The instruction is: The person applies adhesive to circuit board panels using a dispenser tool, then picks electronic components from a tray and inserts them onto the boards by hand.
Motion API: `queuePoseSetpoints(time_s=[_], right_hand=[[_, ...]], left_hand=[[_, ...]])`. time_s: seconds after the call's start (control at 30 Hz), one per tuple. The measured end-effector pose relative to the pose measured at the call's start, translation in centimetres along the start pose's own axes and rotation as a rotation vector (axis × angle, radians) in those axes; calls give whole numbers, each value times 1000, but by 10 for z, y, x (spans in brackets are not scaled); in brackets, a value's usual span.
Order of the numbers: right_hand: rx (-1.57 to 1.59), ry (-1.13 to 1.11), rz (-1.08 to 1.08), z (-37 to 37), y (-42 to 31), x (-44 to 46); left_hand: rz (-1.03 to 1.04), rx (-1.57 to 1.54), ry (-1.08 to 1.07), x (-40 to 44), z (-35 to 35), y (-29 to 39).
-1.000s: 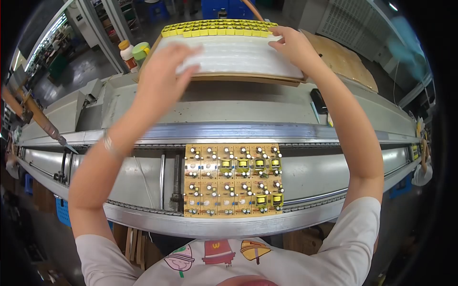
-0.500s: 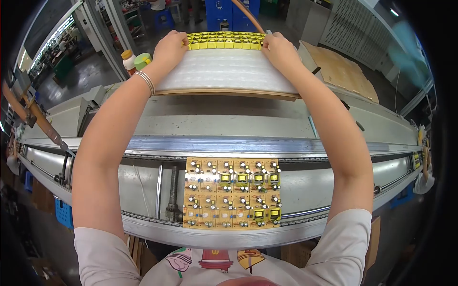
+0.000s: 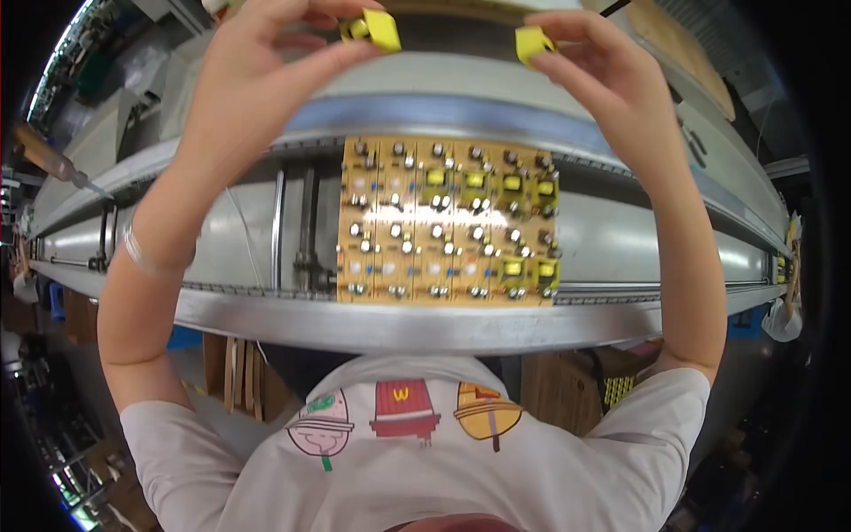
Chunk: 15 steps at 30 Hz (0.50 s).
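Note:
Between the thumb and fingers of my left hand (image 3: 275,66) is a yellow-wrapped transformer (image 3: 383,32), held at the top of the view. My right hand (image 3: 616,80) pinches a second, similar yellow transformer (image 3: 530,43) a short way to the right. Both hands are raised beyond the far rail, apart from the circuit board panel (image 3: 381,215). That tan panel lies across the conveyor and bears rows of small capacitors. Several yellow transformers (image 3: 512,183) sit in its right and middle sections, while pale bare spots show on the left.
A metal front rail (image 3: 425,328) and a far rail (image 3: 443,113) with chains border the panel. At the left hangs a brown-handled tool (image 3: 58,164). Below the conveyor stand a cardboard box (image 3: 563,390) and a yellow crate (image 3: 618,390).
Both hands have come back from the yellow transformers on the far tray, each now carrying one. The view has tilted down, so the tray's transformers are out of sight.

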State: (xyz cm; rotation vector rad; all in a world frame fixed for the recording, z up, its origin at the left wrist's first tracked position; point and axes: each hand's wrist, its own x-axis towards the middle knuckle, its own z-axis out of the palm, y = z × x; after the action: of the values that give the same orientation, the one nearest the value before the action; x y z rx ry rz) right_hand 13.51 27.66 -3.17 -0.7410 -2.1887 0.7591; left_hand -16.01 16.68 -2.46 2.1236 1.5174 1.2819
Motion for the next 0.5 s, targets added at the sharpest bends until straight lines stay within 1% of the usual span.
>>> queuePoseSetpoints(time_s=[0.03,0.07,0.1,0.13,0.27,0.37,0.4,0.43,0.5], right_hand=[[12,-20,26,7,-11,-20],[88,-82,105,12,-27,-39],[163,-140,186,17,-39,-56],[165,-146,197,22,-46,-70],[94,-213,235,34,-63,-105],[-49,-331,298,38,-69,-114],[-48,-330,300,40,-68,-115],[-58,-312,253,43,-65,-117],[-75,-275,161,48,-59,-121]], left_hand=[[82,103,-21,-19,4,8],[57,92,-32,-38,7,16],[66,39,-121,-55,10,25],[87,-9,-202,-68,13,31],[95,23,-261,-100,29,34],[51,28,-281,-108,39,30],[28,33,-288,-109,41,30],[28,32,-291,-109,43,33],[-76,27,-292,-108,48,41]])
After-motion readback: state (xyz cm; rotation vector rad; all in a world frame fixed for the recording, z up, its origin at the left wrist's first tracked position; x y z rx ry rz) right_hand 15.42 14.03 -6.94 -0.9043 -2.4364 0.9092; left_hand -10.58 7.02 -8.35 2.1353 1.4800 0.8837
